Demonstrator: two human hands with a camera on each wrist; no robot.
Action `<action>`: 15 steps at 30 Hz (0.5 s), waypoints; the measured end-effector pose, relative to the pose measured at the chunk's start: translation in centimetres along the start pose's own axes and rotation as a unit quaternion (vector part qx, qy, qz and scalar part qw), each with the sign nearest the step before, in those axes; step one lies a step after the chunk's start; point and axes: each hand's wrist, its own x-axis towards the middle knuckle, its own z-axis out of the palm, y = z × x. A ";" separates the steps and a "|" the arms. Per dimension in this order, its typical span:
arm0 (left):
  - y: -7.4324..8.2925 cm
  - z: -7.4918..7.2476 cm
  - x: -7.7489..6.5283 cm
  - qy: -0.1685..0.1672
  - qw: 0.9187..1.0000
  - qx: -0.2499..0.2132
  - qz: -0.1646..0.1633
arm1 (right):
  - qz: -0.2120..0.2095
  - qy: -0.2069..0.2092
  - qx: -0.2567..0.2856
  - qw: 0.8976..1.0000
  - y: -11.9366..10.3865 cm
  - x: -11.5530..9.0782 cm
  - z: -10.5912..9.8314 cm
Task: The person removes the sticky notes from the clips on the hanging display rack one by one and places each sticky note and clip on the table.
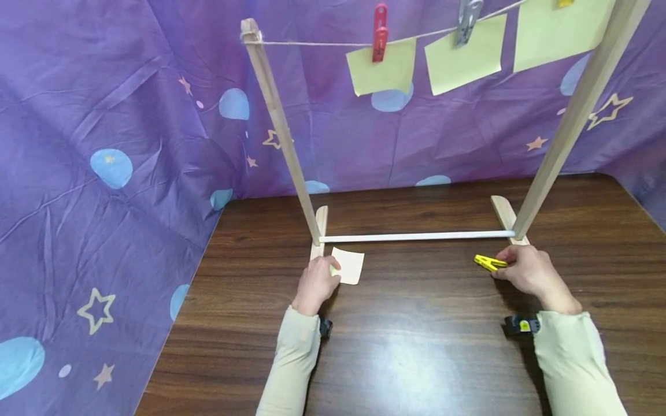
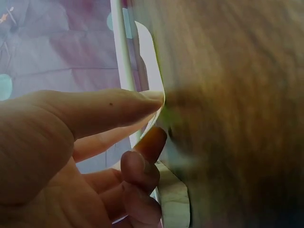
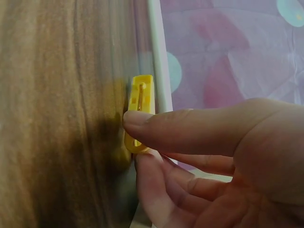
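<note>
My left hand [image 1: 317, 281] pinches the left edge of a pale yellow paper note [image 1: 351, 266] by the left foot of the wooden frame. In the left wrist view the thumb lies along the curved paper [image 2: 151, 59], close to the table. On the right side, my right hand [image 1: 531, 274] holds a yellow clothespin [image 1: 489, 263] between thumb and fingers. The right wrist view shows the thumb across the lower half of the clothespin [image 3: 141, 92], just over the tabletop. Above, a red clothespin [image 1: 380, 33] and a grey clothespin [image 1: 467, 22] clip notes to a string.
The wooden frame has a left post [image 1: 281, 127], a right post [image 1: 577, 127] and a white crossbar [image 1: 416, 237] low between them. A string [image 1: 317, 44] spans the top. The brown table [image 1: 406, 312] lies below; a purple patterned cloth [image 1: 130, 69] hangs behind and at left.
</note>
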 end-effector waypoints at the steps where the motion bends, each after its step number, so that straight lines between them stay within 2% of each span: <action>1: 0.0 0.0 0.0 0.000 1.000 0.002 0.000 | 0.001 -0.001 0.000 1.000 0.0 0.0 0.0; 7: 0.1 -0.1 -0.1 -0.001 1.000 0.003 -0.008 | 0.007 -0.007 -0.004 1.000 0.0 0.0 0.1; 15: 0.0 0.0 -0.1 0.004 1.000 0.000 -0.010 | 0.012 0.004 -0.003 1.000 -0.1 -0.1 -0.2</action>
